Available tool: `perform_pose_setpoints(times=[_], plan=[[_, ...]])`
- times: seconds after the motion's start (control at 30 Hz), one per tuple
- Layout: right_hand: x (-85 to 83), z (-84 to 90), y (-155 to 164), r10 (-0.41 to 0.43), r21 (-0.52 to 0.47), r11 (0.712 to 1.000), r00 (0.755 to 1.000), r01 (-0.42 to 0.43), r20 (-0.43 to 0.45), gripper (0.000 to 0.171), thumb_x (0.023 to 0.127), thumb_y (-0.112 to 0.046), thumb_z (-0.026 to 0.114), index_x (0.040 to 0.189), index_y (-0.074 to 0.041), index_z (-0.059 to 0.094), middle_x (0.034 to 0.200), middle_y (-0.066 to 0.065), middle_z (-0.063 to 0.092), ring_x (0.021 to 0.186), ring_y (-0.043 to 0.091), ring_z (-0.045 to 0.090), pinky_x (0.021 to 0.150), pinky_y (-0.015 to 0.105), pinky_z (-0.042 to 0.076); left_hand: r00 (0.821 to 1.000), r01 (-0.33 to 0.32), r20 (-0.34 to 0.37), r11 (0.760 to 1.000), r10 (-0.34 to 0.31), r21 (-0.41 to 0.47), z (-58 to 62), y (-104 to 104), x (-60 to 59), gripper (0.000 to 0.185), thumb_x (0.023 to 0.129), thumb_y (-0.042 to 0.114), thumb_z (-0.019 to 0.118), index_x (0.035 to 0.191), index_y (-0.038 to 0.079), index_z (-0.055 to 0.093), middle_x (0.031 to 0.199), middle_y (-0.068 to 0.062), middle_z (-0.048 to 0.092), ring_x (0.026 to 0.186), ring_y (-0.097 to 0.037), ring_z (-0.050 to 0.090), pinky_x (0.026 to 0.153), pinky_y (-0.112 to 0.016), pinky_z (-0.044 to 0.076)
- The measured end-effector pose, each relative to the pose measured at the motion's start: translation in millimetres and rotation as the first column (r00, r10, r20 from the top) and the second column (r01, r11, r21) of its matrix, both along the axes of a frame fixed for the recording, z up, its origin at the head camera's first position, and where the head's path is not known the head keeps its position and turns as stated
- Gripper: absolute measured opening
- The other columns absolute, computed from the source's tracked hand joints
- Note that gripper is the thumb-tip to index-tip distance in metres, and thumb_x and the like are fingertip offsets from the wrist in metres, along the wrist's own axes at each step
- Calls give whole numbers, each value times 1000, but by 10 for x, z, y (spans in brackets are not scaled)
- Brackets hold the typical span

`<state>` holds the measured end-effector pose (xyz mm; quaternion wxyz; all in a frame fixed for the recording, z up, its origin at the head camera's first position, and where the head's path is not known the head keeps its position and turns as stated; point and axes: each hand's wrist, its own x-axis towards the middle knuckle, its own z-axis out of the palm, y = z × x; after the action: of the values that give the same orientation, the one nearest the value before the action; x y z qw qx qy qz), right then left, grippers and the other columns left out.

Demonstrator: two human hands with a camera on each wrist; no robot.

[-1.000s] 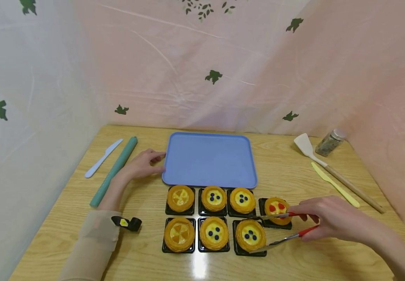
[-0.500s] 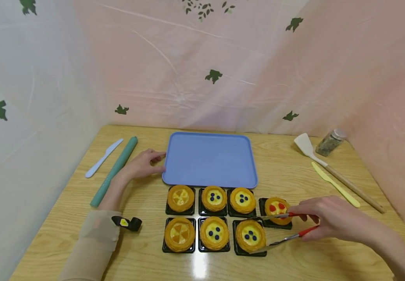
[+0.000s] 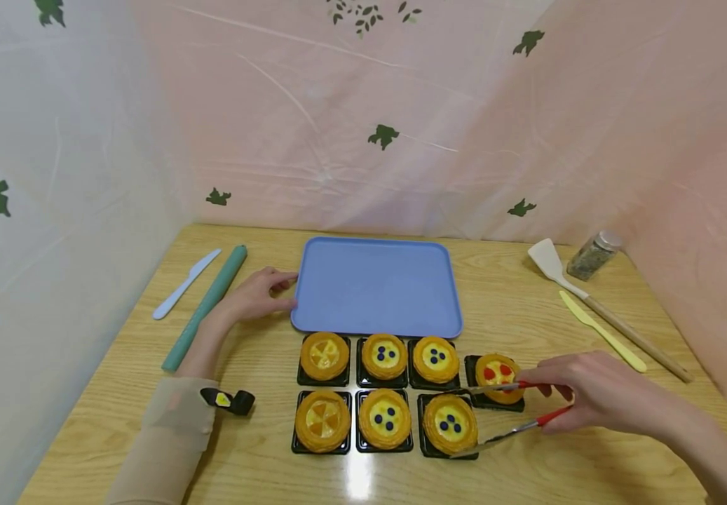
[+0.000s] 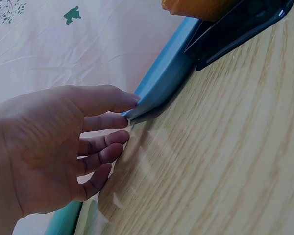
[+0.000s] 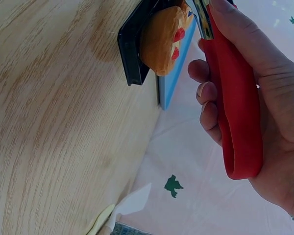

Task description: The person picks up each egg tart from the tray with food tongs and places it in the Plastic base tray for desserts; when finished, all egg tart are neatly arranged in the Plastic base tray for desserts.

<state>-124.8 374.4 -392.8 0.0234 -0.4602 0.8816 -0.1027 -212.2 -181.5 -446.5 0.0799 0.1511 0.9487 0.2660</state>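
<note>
A pair of red-handled tongs [image 3: 514,414] is held in the right hand [image 3: 596,396] at the lower right of the head view, the fingers being curled round the red handles, as is also seen in the right wrist view, where the handle [image 5: 235,112] runs down the frame under the fingers. The metal arms of the tongs are spread apart, one lying along the upper edge and the other along the lower edge of a blueberry tart [image 3: 450,423] in its black tray, at the right end of the lower row; whether the tart is actually pinched cannot be told. Just above and to the right of it, a tart with red topping [image 3: 498,373] is seen, partly crossed by the upper arm of the tongs. The left hand [image 3: 256,294] is laid on the counter [image 3: 262,477] left of centre, with its fingers relaxed and nearly straight and the fingertips [image 4: 130,100] touching the left edge of the blue tray [image 3: 376,287]; nothing is grasped by it. Five more tarts are set in two rows below the tray. A green rolling pin [image 3: 205,305] and a white knife [image 3: 185,283] lie at the left, and a spatula [image 3: 590,298], a yellow knife [image 3: 599,340] and a small jar [image 3: 593,256] at the right.
</note>
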Motion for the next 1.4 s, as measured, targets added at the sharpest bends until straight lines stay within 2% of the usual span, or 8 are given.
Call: perform_pose_setpoints(times=[0.43,0.67,0.8,0.97,1.07,1.17,1.27,1.4], plan=[[-20,53,6,23,-86,996,1000,-22,15,55,69,-40,94,118,-25,75,85,-26,61,68,-13,45,54,9,34,1000,-9,5,1000,9,2,19,-12,15,66,97,31,70,152,2,49,130,-23,60,121,-38,58,105,-54,48],[-106,200,56,-88,-131,986,989,103,117,61,75,-38,91,130,-24,70,94,-24,63,79,-9,51,60,16,43,1000,-14,5,1000,14,9,53,0,27,66,96,31,70,152,2,49,131,-24,60,121,-38,58,105,-54,48],[-255,232,36,-173,-185,962,971,203,164,62,78,-31,89,134,-18,66,100,-19,67,78,-3,54,61,20,47,1000,-10,4,1000,10,14,57,-5,22,66,96,31,70,152,1,49,131,-24,59,121,-38,57,105,-54,48],[-534,161,-16,-294,-235,917,944,323,149,53,81,-25,88,128,-12,67,100,-6,69,76,7,55,59,22,47,1000,-9,1,1000,9,10,41,-22,17,66,96,33,70,151,1,49,130,-24,60,121,-38,58,104,-54,48],[-707,78,-36,-400,-185,890,908,417,127,50,83,-35,86,123,-9,69,98,4,69,78,14,55,61,24,47,1000,-8,0,1000,8,8,20,-24,9,66,97,32,70,151,2,50,130,-23,60,121,-38,58,104,-54,48],[-839,-35,-48,-478,-118,861,866,495,147,59,86,-46,81,125,-3,67,102,12,70,82,18,58,64,27,49,1000,-2,-1,1000,2,6,1,-19,0,65,97,32,69,151,2,50,130,-24,60,121,-38,58,104,-53,48],[-933,-168,-69,-519,-85,843,844,532,132,68,87,-54,78,126,1,65,104,16,70,82,21,61,64,30,49,1000,-1,-2,1000,1,6,-6,-7,-2,66,96,33,70,151,3,50,130,-23,61,120,-37,59,104,-53,49],[-1025,-326,-109,-567,-76,820,823,567,29,70,85,-62,75,119,-1,69,94,13,69,73,20,58,58,31,44,1000,-4,-8,1000,4,10,-6,-5,5,66,95,33,70,151,2,51,129,-23,61,119,-37,59,103,-53,49]])
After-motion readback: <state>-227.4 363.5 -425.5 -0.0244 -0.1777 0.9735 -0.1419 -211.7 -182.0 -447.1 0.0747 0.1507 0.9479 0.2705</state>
